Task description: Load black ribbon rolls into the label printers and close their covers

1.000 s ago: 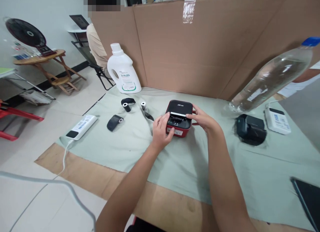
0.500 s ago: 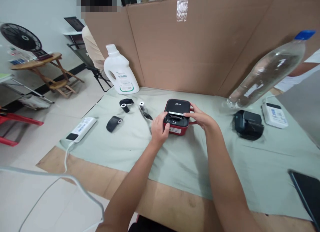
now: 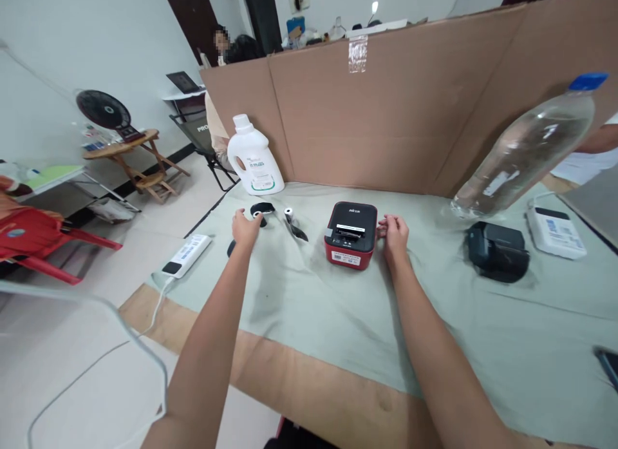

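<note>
A small label printer (image 3: 355, 233) with a black top and red base sits on the cloth, a white paper strip showing at its slot. My right hand (image 3: 396, 238) rests close by its right side, fingers loosely bent and holding nothing. Over the small rolls on the left, my left hand (image 3: 245, 229) is open, thumb and fingers apart. Its thumb overlaps a small dark roll (image 3: 263, 222); contact is unclear. Beyond lies a black piece (image 3: 262, 207). Another roll with a white core (image 3: 288, 214) trails a dark strip (image 3: 298, 232). A further dark roll (image 3: 230, 248) is mostly hidden behind my left forearm.
A white jug (image 3: 255, 165) and a clear bottle (image 3: 526, 159) stand before a cardboard screen (image 3: 367, 127). On the right are a black device (image 3: 497, 250), a white box (image 3: 555, 231) and a phone (image 3: 609, 365). A corded white power bank (image 3: 187, 256) lies left.
Both hands have come off the printer. My left hand has moved left to the rolls, while my right hand has shifted to the printer's right side. The view has tilted up and turned left.
</note>
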Motion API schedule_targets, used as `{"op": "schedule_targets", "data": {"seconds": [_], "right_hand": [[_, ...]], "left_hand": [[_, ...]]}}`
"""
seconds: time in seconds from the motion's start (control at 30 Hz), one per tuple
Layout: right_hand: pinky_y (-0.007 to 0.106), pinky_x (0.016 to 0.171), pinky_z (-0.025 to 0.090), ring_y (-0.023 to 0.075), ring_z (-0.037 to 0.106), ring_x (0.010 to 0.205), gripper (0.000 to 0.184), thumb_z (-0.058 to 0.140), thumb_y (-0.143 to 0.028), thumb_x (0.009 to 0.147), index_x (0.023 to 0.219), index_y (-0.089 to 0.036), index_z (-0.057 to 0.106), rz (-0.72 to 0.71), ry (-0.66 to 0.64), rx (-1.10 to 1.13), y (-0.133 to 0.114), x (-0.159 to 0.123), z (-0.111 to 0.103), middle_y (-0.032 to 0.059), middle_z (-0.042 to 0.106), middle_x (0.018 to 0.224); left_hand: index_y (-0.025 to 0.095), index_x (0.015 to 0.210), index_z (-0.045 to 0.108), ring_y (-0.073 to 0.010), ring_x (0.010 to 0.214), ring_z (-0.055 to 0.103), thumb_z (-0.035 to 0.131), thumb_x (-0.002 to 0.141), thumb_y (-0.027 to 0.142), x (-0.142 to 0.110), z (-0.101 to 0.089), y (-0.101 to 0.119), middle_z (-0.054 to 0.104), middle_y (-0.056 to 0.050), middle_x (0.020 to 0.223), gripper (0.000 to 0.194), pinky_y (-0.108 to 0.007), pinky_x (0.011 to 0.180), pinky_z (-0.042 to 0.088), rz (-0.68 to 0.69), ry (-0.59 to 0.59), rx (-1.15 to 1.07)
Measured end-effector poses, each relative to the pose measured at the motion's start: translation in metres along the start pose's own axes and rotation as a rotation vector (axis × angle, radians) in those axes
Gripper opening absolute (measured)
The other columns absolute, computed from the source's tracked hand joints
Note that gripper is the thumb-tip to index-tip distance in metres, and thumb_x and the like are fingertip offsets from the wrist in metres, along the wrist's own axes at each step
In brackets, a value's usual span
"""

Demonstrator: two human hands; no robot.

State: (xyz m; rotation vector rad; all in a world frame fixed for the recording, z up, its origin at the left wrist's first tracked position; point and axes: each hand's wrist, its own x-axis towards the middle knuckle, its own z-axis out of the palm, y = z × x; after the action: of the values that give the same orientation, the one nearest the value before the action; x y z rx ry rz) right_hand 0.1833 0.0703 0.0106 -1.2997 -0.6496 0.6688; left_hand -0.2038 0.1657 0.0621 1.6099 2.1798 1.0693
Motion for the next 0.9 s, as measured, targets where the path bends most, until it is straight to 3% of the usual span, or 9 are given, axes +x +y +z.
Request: {"op": "schedule_targets", "data": {"seconds": [0.07, 0.17, 0.3, 0.43, 0.53, 0.63, 0.73, 0.8, 0.9], "right_hand": [[0.023, 0.05, 0.04, 0.0117, 0.054, 0.061, 0.04, 0.06, -0.063, 0.077, 0.086, -0.024, 0.054, -0.022, -0.036, -0.052, 0.0, -0.002, 0.001, 0.0, 0.061, 0.08], [0.022, 0.051, 0.04, 0.0111, 0.054, 0.061, 0.042, 0.059, -0.064, 0.078, 0.089, -0.024, 0.055, -0.018, -0.068, -0.087, 0.001, -0.002, 0.001, -0.001, 0.061, 0.081], [0.022, 0.051, 0.041, 0.0112, 0.055, 0.062, 0.04, 0.059, -0.062, 0.08, 0.091, -0.023, 0.056, -0.017, -0.071, -0.079, 0.004, -0.001, 0.003, -0.0016, 0.061, 0.081], [0.022, 0.051, 0.041, 0.0115, 0.055, 0.063, 0.034, 0.06, -0.056, 0.082, 0.09, -0.023, 0.056, -0.024, -0.08, -0.089, 0.004, -0.001, 0.004, -0.0017, 0.062, 0.079], [0.023, 0.052, 0.041, 0.0122, 0.056, 0.064, 0.034, 0.058, -0.056, 0.082, 0.09, -0.023, 0.056, -0.03, -0.077, -0.107, 0.002, -0.003, 0.005, -0.0013, 0.062, 0.081], [0.024, 0.055, 0.043, 0.0128, 0.056, 0.064, 0.038, 0.056, -0.06, 0.082, 0.092, -0.024, 0.055, -0.031, -0.069, -0.117, 0.002, -0.004, 0.003, -0.0007, 0.063, 0.083], [0.025, 0.057, 0.044, 0.0127, 0.056, 0.064, 0.039, 0.054, -0.061, 0.081, 0.092, -0.024, 0.054, -0.033, -0.066, -0.105, 0.003, -0.003, 0.003, -0.0008, 0.063, 0.083], [0.025, 0.059, 0.045, 0.0124, 0.056, 0.064, 0.038, 0.054, -0.06, 0.081, 0.092, -0.023, 0.055, -0.042, -0.065, -0.091, 0.003, -0.002, 0.003, -0.0011, 0.062, 0.082], [0.025, 0.06, 0.045, 0.0122, 0.055, 0.064, 0.039, 0.055, -0.06, 0.08, 0.091, -0.023, 0.055, -0.049, -0.06, -0.093, 0.003, -0.001, 0.004, -0.0014, 0.062, 0.081]], "left_hand": [[0.015, 0.12, 0.061, -0.0315, 0.114, 0.064, 0.072, 0.079, 0.037, 0.014, 0.004, -0.003, 0.07, -0.017, 0.12, 0.048, -0.04, 0.094, 0.049, -0.058, -0.087, 0.089], [0.018, 0.108, 0.068, -0.0267, 0.104, 0.069, 0.068, 0.08, 0.034, 0.007, 0.001, -0.005, 0.076, -0.01, 0.105, 0.032, -0.035, 0.089, 0.05, -0.009, -0.09, 0.091], [0.02, 0.104, 0.07, -0.022, 0.094, 0.072, 0.068, 0.079, 0.036, -0.042, -0.021, -0.016, 0.077, -0.005, 0.096, 0.03, -0.03, 0.087, 0.051, 0.127, -0.062, -0.008], [0.022, 0.103, 0.067, -0.0238, 0.095, 0.071, 0.07, 0.078, 0.043, -0.103, -0.034, -0.036, 0.076, -0.003, 0.096, 0.033, -0.031, 0.088, 0.053, 0.181, -0.054, 0.003], [0.023, 0.102, 0.066, -0.0267, 0.096, 0.069, 0.072, 0.078, 0.047, -0.121, -0.038, -0.044, 0.075, -0.005, 0.097, 0.034, -0.036, 0.089, 0.053, 0.162, -0.062, 0.101], [0.024, 0.108, 0.064, -0.0275, 0.099, 0.066, 0.071, 0.08, 0.054, -0.105, -0.047, -0.034, 0.073, -0.006, 0.108, 0.042, -0.041, 0.094, 0.051, 0.192, -0.023, 0.106], [0.022, 0.124, 0.058, -0.024, 0.1, 0.066, 0.064, 0.088, 0.053, -0.069, -0.048, -0.003, 0.071, -0.008, 0.12, 0.048, -0.039, 0.095, 0.05, 0.248, 0.03, -0.06], [0.017, 0.124, 0.06, -0.024, 0.099, 0.066, 0.065, 0.089, 0.049, -0.044, -0.032, 0.024, 0.07, -0.012, 0.122, 0.048, -0.039, 0.095, 0.05, 0.27, -0.061, -0.096], [0.008, 0.105, 0.066, -0.0289, 0.097, 0.067, 0.075, 0.081, 0.044, -0.021, 0.015, 0.059, 0.069, -0.024, 0.115, 0.044, -0.045, 0.093, 0.049, 0.224, -0.178, -0.043]]}}
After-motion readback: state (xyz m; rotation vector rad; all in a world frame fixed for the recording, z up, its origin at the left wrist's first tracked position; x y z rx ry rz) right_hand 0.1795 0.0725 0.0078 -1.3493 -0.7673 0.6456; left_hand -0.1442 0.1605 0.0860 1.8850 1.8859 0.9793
